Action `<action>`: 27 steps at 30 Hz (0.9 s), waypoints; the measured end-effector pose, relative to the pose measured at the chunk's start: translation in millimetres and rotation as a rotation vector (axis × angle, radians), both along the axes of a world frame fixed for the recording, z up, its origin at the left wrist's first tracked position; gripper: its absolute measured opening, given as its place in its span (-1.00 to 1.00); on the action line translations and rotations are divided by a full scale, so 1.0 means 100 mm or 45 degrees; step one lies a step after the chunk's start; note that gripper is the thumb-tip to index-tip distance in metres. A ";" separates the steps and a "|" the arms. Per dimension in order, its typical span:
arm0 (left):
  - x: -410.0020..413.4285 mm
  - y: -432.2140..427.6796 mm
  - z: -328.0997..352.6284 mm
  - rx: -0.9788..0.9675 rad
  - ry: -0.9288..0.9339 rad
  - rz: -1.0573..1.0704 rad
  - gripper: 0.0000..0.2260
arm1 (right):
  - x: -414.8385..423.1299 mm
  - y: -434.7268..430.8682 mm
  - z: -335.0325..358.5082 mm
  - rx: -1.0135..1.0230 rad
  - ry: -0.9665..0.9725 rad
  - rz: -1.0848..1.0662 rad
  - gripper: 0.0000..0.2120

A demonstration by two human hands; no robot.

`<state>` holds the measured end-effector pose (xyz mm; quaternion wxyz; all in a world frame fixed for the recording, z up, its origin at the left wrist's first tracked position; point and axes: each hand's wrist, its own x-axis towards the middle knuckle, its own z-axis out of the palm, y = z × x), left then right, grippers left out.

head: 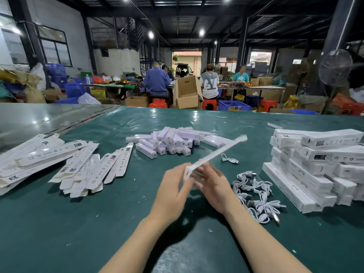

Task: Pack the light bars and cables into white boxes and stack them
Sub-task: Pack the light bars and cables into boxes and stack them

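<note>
Green-covered desk (118,223). Left grip (173,191): fingers curled on the near end of a long white box (216,154), which is held above desk centre with its far end tilted up to the right; motion-blurred. Right grip (213,187): fingers spread, fairly straight, against the same end. Flat box blanks (82,166) lie toward the left edge. Light bars (173,140) are heaped beyond the hands. Cables (256,194) lie just right of the right grip. Packed boxes (315,166) are stacked at the right edge.
</note>
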<state>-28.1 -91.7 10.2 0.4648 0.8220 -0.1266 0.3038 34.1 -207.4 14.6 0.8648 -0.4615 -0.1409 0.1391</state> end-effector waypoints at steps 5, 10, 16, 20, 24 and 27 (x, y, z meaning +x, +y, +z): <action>0.02 0.15 -0.08 0.004 0.077 0.046 -0.84 | 0.00 -0.02 -0.02 -0.045 -0.014 0.021 -0.82; 0.01 0.17 -0.10 0.284 0.012 0.239 -0.78 | 0.02 -0.01 -0.03 -0.129 -0.001 -0.028 -0.76; 0.03 0.24 -0.08 0.353 0.170 0.328 -0.63 | 0.05 -0.03 -0.08 -0.028 0.118 -0.115 -0.96; 0.02 0.22 -0.07 0.172 0.189 0.193 -0.62 | 0.04 -0.03 -0.06 0.022 0.156 -0.135 -0.85; 0.03 0.20 -0.07 0.129 0.239 0.101 -0.66 | 0.02 -0.05 -0.04 0.035 0.129 -0.089 -0.80; 0.00 0.14 -0.03 -0.138 0.280 0.019 -0.70 | 0.02 -0.05 -0.05 0.062 0.149 -0.083 -0.81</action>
